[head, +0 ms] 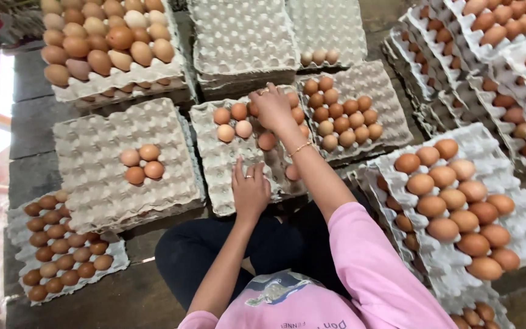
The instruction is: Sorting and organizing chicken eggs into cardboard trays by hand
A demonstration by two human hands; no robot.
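My left hand [249, 190] lies flat, fingers spread, on the near edge of a grey pulp egg tray [220, 161] in front of my knees. My right hand [272, 108] reaches over the same tray's far right part, fingers curled down among the brown eggs [234, 122] there; whether it grips an egg is hidden by the back of the hand. A thin bracelet sits on that wrist and a ring on the left hand. I wear a pink shirt and dark trousers.
Egg trays surround me: one with three or so eggs [142, 163] at left, a full tray [105, 42] at far left, a half-filled tray [343, 116] right of centre, a large tray of eggs [458, 201] at right, stacks of filled trays [506, 67] far right, empty stacked trays [245, 36] ahead.
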